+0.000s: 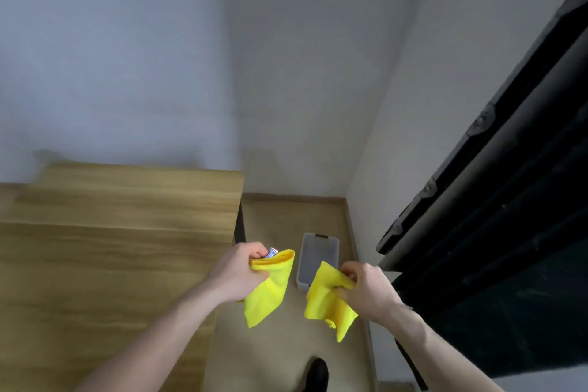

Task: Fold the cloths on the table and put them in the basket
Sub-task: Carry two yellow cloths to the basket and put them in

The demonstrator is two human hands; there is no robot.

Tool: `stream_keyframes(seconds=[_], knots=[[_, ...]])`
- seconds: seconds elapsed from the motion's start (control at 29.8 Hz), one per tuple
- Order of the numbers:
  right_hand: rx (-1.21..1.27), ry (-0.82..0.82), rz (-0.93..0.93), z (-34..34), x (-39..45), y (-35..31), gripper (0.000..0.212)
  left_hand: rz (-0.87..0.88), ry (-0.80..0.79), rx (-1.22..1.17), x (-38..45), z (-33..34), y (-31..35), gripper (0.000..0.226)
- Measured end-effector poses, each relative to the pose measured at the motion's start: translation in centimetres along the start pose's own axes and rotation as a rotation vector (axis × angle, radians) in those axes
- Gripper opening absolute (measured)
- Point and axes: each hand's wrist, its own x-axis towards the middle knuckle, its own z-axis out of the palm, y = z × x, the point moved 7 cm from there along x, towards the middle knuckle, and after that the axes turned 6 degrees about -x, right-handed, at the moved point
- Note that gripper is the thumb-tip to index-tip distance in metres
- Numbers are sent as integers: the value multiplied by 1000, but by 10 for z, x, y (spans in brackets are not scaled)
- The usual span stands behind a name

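Gripping a folded yellow cloth [269, 288], the left hand [241, 270] sits just below the middle of the frame, fingers curled over the cloth's upper edge, where a small blue and white label [272, 253] sticks up. The cloth hangs down from that grip in a flat folded panel. To its right, the right hand [366, 288] pinches a second yellow cloth [327, 302] between thumb and curled fingers; this one hangs more loosely, with a rumpled lower corner. The two cloths are apart, with a gap of floor showing between them.

Between and just above the hands in the frame, a grey plastic basket [318, 245] stands on the beige floor [280, 356]. What shows of its inside looks bare; its near end is hidden behind the right cloth. Both cloths are held in the air, neither inside the basket.

A wooden worktop [111, 232] fills the lower left of the frame, its right edge beside the left hand. A dark curtain [509, 232] runs down the right side, pale walls [286, 73] fill the upper frame, and a dark shoe [316, 374] shows at the bottom edge.
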Motion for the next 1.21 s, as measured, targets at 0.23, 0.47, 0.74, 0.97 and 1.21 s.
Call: stream_keyframes(seconds=[0.23,0.47,0.74,0.97,1.21], knots=[[49,-47,-28,-30,97,11,7,-43,3,74,96,3,20,11],[69,-41,-55,-72,191,18,18,-84,-17,93,188,-1,35,15],[108,-23,43,-88,302,25,8,-46,-133,138,323,-14,40,22],[140,14,181,-87,396,18,6,52,-256,210,453,-26,27,22],[169,18,272,-93,430,13,20,-14,-381,201,523,-19,17,34]])
